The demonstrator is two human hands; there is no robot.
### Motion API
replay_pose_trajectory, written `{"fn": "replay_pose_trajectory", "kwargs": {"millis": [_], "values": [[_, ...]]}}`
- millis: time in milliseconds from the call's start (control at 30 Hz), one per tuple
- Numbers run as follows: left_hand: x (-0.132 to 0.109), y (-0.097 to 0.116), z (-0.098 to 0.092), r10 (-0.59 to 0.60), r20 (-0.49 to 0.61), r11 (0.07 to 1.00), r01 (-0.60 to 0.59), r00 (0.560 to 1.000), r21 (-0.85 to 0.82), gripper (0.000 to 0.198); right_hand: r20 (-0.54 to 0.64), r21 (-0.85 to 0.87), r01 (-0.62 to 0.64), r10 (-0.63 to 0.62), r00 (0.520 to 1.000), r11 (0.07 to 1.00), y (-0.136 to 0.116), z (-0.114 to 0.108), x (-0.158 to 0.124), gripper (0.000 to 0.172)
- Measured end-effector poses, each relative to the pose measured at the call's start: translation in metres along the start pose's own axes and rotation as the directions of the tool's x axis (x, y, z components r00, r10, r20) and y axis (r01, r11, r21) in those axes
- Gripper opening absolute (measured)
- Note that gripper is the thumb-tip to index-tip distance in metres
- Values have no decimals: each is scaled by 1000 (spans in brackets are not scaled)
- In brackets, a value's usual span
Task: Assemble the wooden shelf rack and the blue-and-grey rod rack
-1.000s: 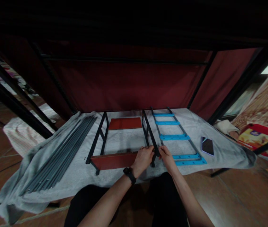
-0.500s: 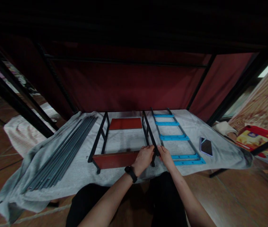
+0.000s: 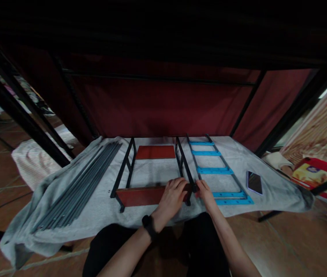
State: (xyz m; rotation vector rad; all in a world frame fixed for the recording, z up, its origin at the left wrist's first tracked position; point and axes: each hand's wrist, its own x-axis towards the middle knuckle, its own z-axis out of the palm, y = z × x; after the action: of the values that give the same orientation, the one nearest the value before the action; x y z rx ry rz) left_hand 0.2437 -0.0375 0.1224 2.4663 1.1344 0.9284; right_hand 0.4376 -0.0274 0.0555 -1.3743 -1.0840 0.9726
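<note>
At the bottom centre of the frame, above dark-trousered knees [image 3: 163, 246], a person stretches both forearms forward, a black watch [image 3: 147, 222] on the left wrist. The left hand [image 3: 171, 196] lies palm-down over the right end of the near board [image 3: 140, 195], fingers curled over its upper edge in a loose grasp. The right hand [image 3: 206, 193], just beside it, has its fingers closed on the near end of the right rail of the black frame [image 3: 186, 163] — the dim light hides the exact grip.

The frame lies flat at the centre of the picture on a grey cloth [image 3: 100, 209]. Its two black rails run away from the viewer, joined by the red-brown near board and, at the other end, a far board [image 3: 155, 152] of the same colour.

Just right of the frame, a ladder-like piece with blue rungs [image 3: 214, 170] lies parallel to it, and right of that a phone [image 3: 254, 182] rests face up. On the left of the cloth, a bundle of grey rods [image 3: 79, 184] slants toward the upper centre.

Beyond the cloth hangs a dark red curtain [image 3: 157, 107] — it fills the middle of the frame. A pale striped cloth [image 3: 30, 165] lies on the floor at far left, and a red-and-yellow package [image 3: 315, 173] sits at far right.
</note>
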Motion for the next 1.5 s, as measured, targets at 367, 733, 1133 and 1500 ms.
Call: {"fn": "replay_pose_trajectory", "kwargs": {"millis": [367, 733, 1133, 1500], "values": [[-120, -155, -133, -827, -368, 561, 602, 424, -568, 53, -13, -93, 19, -20, 1000, 995, 4, -3, -3, 52], [-113, -153, -111, -851, -307, 501, 485, 426, -717, 48, -72, -282, 2, -23, 997, 959, 4, -1, -5, 51], [-121, -159, -110, -832, -193, 463, 458, 520, -759, 50, -52, -291, 18, -35, 998, 957, 0, -4, 3, 47], [-119, -157, -118, -828, -165, 457, 475, 536, -752, 41, -45, -181, -49, 41, 998, 982, -10, 1, -4, 42]]}}
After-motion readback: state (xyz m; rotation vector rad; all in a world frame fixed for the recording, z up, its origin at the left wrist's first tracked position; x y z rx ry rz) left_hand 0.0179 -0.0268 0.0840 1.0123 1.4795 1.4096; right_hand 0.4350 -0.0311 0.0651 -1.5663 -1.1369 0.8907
